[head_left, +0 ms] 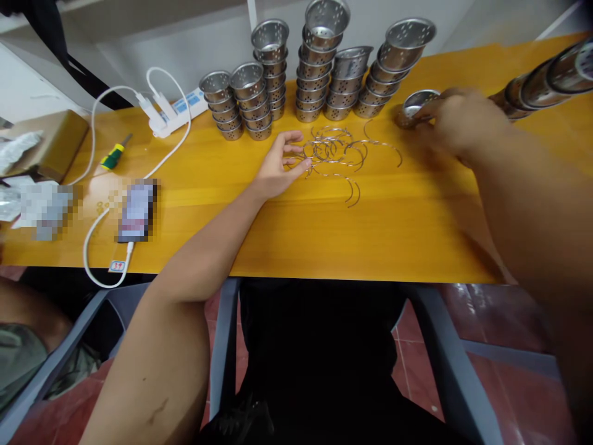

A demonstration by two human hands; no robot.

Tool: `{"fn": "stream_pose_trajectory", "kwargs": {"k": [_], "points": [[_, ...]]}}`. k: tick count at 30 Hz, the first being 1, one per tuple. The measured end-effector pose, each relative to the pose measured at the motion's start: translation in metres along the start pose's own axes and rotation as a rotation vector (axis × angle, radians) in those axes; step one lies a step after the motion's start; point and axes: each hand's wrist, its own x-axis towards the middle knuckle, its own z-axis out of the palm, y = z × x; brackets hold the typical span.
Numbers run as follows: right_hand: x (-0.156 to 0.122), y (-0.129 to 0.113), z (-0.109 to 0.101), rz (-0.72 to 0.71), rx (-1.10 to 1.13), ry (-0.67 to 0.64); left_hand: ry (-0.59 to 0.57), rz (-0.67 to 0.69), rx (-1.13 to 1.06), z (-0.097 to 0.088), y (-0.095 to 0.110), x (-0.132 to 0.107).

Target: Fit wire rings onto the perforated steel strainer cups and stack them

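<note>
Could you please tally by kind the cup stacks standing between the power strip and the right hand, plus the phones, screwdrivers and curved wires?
Metal cup stacks: 6
Phone: 1
Screwdriver: 1
Curved wires: too tangled to count
Total, wires excluded: 8

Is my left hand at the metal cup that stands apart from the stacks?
No, the right hand is at that cup, while the left hand is beside the curved wires.

A label on the table, well left of the gripping right hand, reads 37 (second digit blurry).
</note>
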Motion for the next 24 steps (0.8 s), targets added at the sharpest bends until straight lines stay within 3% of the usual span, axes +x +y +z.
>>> {"fn": "stream_pose_trajectory", "kwargs": {"k": [4, 9, 12, 15, 19, 21, 24], "points": [[0.003, -0.02, -0.01, 0.076, -0.062, -0.07, -0.028, 0.005, 0.029, -0.003, 0.004, -0.002], [-0.022, -0.075, -0.037, -0.044, 0.127, 0.138, -0.009, 0.015, 0.026, -0.003, 0.006, -0.002], [-0.035, -0.114, -0.041, -0.23, 0.291, 0.27, 0.007, 0.011, -0.03, 0.0, 0.016, -0.002], [-0.042, -0.15, -0.035, -0.434, 0.447, 0.303, 0.039, -0.017, -0.127, 0.005, 0.038, -0.004], [-0.047, -0.194, -0.011, -0.493, 0.619, 0.186, 0.071, -0.165, -0.395, 0.01, 0.072, -0.012], [-0.048, -0.209, 0.003, -0.519, 0.664, 0.149, 0.116, -0.219, -0.5, 0.011, 0.081, -0.013], [-0.051, -0.22, 0.02, -0.591, 0.675, 0.145, 0.249, -0.257, -0.478, 0.01, 0.084, -0.01]]}}
